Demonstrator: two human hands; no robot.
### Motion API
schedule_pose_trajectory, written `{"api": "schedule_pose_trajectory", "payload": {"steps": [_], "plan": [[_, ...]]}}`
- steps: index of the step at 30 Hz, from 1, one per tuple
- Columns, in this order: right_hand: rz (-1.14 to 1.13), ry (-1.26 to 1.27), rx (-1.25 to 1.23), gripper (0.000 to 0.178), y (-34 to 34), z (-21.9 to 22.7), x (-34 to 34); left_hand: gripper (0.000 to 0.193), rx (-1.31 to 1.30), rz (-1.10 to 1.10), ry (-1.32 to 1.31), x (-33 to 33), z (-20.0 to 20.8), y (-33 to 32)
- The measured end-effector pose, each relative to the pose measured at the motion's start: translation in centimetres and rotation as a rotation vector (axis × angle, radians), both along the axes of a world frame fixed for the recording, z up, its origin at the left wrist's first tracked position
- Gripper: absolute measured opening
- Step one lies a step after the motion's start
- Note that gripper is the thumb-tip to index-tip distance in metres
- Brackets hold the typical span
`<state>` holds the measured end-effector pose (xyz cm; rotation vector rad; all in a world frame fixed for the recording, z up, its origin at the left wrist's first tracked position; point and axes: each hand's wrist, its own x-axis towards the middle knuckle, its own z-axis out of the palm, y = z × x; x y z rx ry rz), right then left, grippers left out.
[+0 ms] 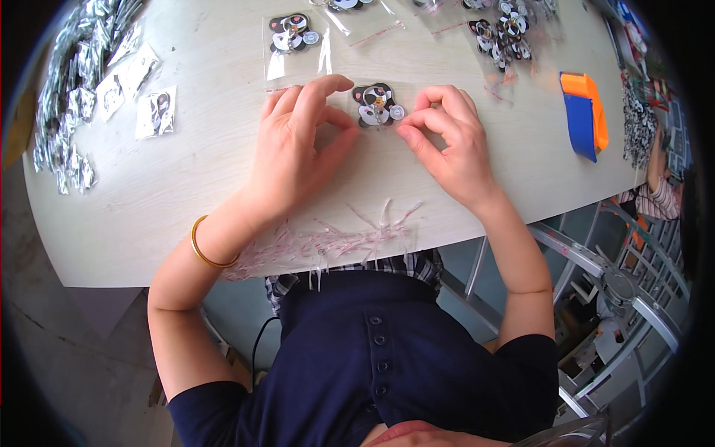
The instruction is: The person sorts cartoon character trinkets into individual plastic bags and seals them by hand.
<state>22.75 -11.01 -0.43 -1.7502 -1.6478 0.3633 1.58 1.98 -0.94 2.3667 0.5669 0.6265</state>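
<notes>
A black-and-white panda-shaped keychain (376,104) with a ring and a small clear disc lies on the table between my hands. It seems to sit in a clear plastic bag whose edges are hard to make out. On its left, my left hand (302,127) pinches the bag's side with thumb and a finger, the index finger arched above. My right hand (450,138) closes thumb and index finger at the lower right of the keychain, on the bag's other edge. Just beyond my left hand lies another bagged panda keychain (292,35).
Torn clear strips with pink lines (335,242) are heaped along the near table edge. Several silvery packets (67,97) pile up at the left, a few flat packets (156,112) beside them. More panda keychains (503,37) lie far right, near a blue-and-orange tape dispenser (585,115).
</notes>
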Motion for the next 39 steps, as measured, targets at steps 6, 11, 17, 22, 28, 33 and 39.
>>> {"api": "schedule_pose_trajectory", "payload": {"steps": [6, 11, 17, 22, 28, 33, 39], "plan": [[-0.062, 0.026, -0.059, 0.015, 0.2, 0.1, -0.6, 0.059, -0.088, 0.08, 0.075, 0.5, 0.8, 0.0], [-0.084, 0.009, -0.06, 0.013, 0.2, -0.1, -0.9, 0.062, -0.242, 0.114, 0.094, 1.1, 1.2, -0.1], [-0.1, -0.02, -0.058, 0.012, 0.4, -0.1, -1.1, 0.055, 0.118, 0.056, -0.065, -0.7, 0.8, -0.5], [-0.104, -0.042, -0.071, 0.012, 0.6, 0.2, -1.2, 0.066, 0.426, -0.261, 0.259, -0.4, 1.6, -3.1], [-0.098, -0.058, -0.088, 0.012, 0.7, 0.5, -1.3, 0.073, 0.3, -0.235, 0.373, -0.7, 0.7, -3.2], [-0.097, -0.054, -0.104, 0.012, 0.8, 0.6, -1.3, 0.075, 0.27, -0.234, 0.353, -0.8, 0.4, -3.0], [-0.092, -0.058, -0.106, 0.011, 0.8, 0.7, -1.2, 0.076, 0.21, -0.237, 0.329, -0.7, 0.4, -2.8]]}}
